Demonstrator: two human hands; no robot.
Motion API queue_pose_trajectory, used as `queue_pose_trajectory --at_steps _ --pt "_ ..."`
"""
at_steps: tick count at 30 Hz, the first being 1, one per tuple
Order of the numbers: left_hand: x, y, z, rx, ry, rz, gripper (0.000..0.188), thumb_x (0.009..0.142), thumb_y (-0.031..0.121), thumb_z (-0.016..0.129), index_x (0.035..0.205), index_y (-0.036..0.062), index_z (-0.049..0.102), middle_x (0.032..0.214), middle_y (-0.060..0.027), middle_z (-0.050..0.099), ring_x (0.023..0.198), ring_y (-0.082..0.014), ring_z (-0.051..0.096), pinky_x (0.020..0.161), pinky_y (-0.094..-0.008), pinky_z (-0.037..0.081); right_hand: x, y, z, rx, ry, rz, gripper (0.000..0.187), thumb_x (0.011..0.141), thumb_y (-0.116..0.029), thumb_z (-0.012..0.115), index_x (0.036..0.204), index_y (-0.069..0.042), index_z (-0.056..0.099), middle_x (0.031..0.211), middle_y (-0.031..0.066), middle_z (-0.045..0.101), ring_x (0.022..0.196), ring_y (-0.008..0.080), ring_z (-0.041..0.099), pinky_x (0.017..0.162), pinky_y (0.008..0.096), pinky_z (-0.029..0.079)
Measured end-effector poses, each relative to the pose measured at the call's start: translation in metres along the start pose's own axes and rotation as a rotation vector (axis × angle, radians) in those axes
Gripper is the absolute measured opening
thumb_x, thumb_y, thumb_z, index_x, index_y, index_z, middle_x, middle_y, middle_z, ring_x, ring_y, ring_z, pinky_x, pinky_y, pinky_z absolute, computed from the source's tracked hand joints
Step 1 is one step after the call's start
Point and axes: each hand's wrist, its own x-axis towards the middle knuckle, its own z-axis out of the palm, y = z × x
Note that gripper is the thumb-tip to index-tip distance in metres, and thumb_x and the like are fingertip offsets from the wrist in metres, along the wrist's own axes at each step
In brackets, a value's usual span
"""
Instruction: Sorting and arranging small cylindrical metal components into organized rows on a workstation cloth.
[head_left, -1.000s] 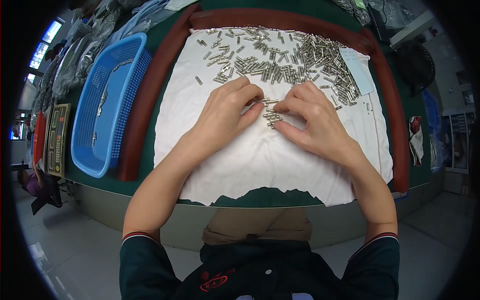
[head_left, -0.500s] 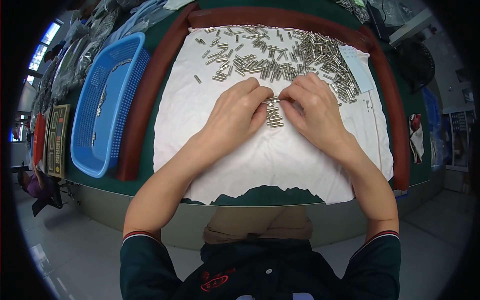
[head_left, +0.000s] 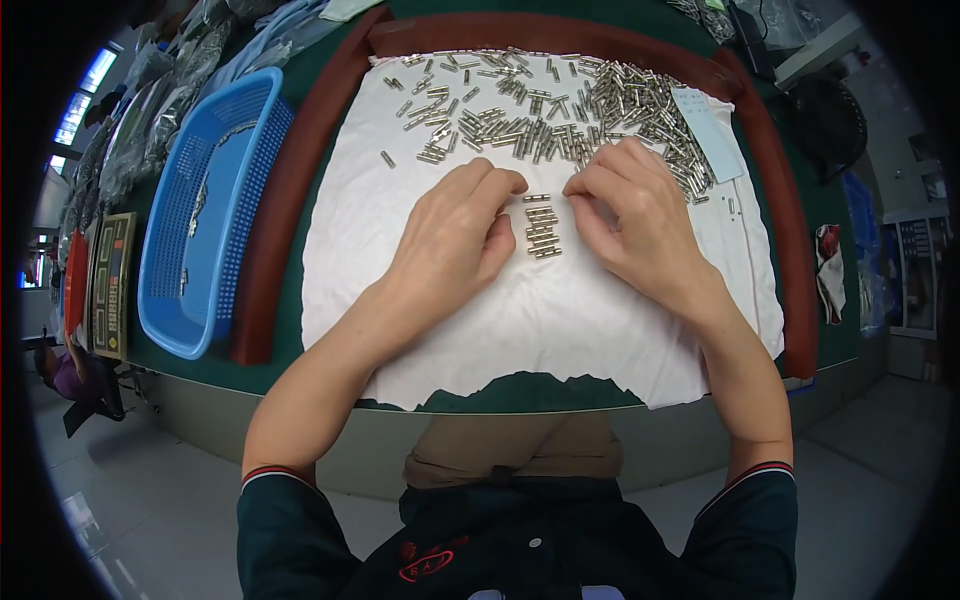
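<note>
A short stack of small silvery metal cylinders (head_left: 542, 232) lies side by side on a white cloth (head_left: 480, 340), between my hands. One more cylinder (head_left: 537, 198) lies just beyond the stack, with a slight gap. To its left is my left hand (head_left: 450, 230), thumb and forefinger apart and nothing between them. On the other side my right hand (head_left: 640, 225) is curved, its thumb and forefinger parted, also holding nothing visible. Beyond both hands spreads a loose heap of the same cylinders (head_left: 635, 105), thickest at the far right.
A dark red padded border (head_left: 265, 260) rims the cloth on the left, far side and right. Left of it stands a blue plastic basket (head_left: 190, 335) with a few metal pieces inside. A pale blue paper slip (head_left: 710, 140) lies beside the heap. Another person (head_left: 75, 372) is at far left.
Both hands have let go of the cylinder at the far end of the stack and drawn apart, left hand leftward, right hand slightly rightward. That cylinder now lies on the cloth.
</note>
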Motion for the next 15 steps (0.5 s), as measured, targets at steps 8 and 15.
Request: queue_pose_trajectory --at_steps 8,15 --pt "0.0 0.01 0.009 0.28 -0.015 0.06 0.032 0.073 -0.004 0.06 0.104 0.0011 0.059 0.088 -0.012 0.053 0.083 -0.0292 0.056 0.072 -0.04 0.045 -0.007 -0.017 0.005 -0.197 -0.042 -0.02 0.013 0.069 -0.007 0.068 0.077 -0.007 0.059 0.079 0.0053 0.056 0.084 0.024 0.053 0.072 0.0374 0.039" --pt "0.0 0.006 0.014 0.185 0.037 0.087 0.035 0.073 -0.005 0.06 0.107 0.0 0.059 0.093 -0.0134 0.053 0.086 -0.0308 0.055 0.074 -0.0405 0.045 -0.007 -0.007 0.015 -0.068 0.01 0.0 0.018 0.07 -0.002 0.067 0.088 -0.004 0.065 0.085 0.0059 0.055 0.088 0.0244 0.051 0.074 0.037 0.04"
